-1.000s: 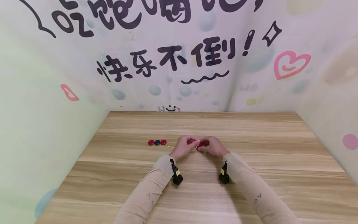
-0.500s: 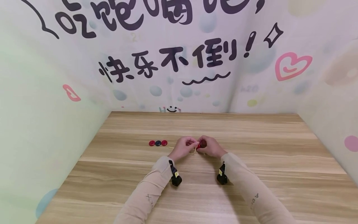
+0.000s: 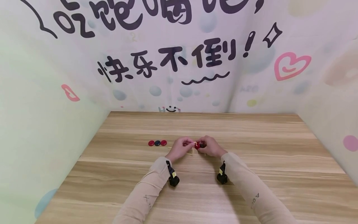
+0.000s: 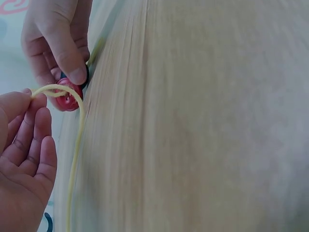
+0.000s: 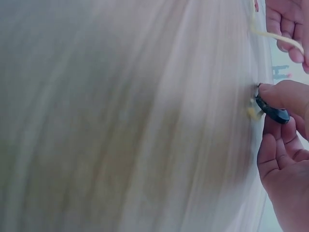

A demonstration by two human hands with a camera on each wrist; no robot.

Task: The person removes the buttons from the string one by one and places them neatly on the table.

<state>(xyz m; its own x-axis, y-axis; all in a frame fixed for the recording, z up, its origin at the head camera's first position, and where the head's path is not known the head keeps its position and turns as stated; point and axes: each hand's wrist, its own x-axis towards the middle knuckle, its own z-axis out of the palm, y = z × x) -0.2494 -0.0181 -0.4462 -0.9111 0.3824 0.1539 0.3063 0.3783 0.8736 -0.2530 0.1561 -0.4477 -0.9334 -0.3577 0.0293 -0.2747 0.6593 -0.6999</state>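
My left hand pinches a thin yellow string between thumb and index finger. From that pinch the string loops over to a red button with holes in its face, and a long tail hangs down. My right hand grips this red button together with a dark button behind it. A short yellow end shows beyond the dark button in the right wrist view. Both hands work close together just above the table. How the string runs inside the buttons is partly hidden by my fingers.
Left of my hands, a red button, a dark blue button and another red button lie in a row on the wooden table. A printed cloth backdrop rises behind the table's far edge.
My left hand has shifted slightly left, away from the right hand, with the string still pinched. The red button in my right hand now shows more. The row of buttons lies as before.
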